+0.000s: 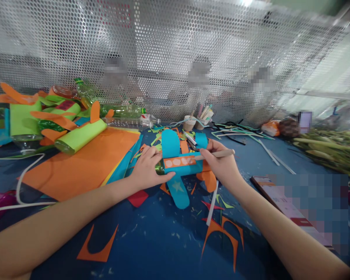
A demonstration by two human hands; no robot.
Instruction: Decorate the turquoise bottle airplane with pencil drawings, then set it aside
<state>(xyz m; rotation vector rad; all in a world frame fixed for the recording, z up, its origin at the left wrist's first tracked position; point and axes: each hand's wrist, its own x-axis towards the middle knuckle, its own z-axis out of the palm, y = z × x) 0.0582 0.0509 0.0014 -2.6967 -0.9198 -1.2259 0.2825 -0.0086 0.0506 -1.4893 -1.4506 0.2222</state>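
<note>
A blue paper-covered bottle plane [177, 163] with blue wings, an orange strip of white dots and orange tail pieces lies on the blue table [163, 241]. My left hand [147, 169] grips its nose end, fingers wrapped round the bottle. My right hand [221, 163] is closed on a thin wooden stick [218, 154], whose tip points left onto the orange strip.
Orange paper sheets [81, 163] and several finished green and orange bottle planes [78, 136] lie at the left. Paper cups with tools [196, 120] stand behind. Orange offcuts [221, 233], a white cable [23, 175], green stalks [329, 147] and a perforated metal screen [175, 50] surround the area.
</note>
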